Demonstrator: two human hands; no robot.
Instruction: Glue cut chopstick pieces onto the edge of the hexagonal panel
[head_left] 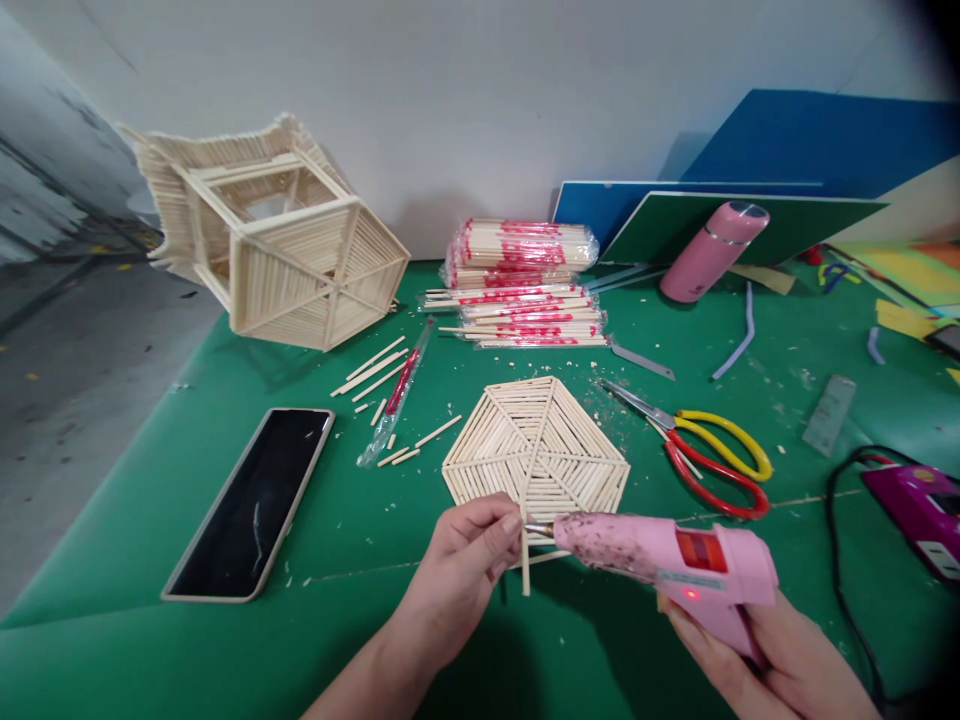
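My right hand [780, 650] is wrapped round the handle of a pink hot glue gun [630, 545], its red light lit. The gun points left, and its metal nozzle meets a short wooden stick [525, 560] at my left fingertips. Thumb and fingers of my left hand [472, 560] pinch that stick, which stands nearly upright in view. Just beyond lies a flat hexagonal panel [536, 440] of wooden sticks, with spokes crossing at its middle. Its near edge is partly hidden by my left hand and the gun. Another stick lies behind the nozzle.
A hexagonal stick frame [322, 280] stands at back left, beside bundles of wrapped chopsticks [525, 310]. A phone [251, 505] lies at left, scissors [705, 450] at right. Further right are a pink bottle [712, 255] and a purple power strip [919, 510] with a black cable.
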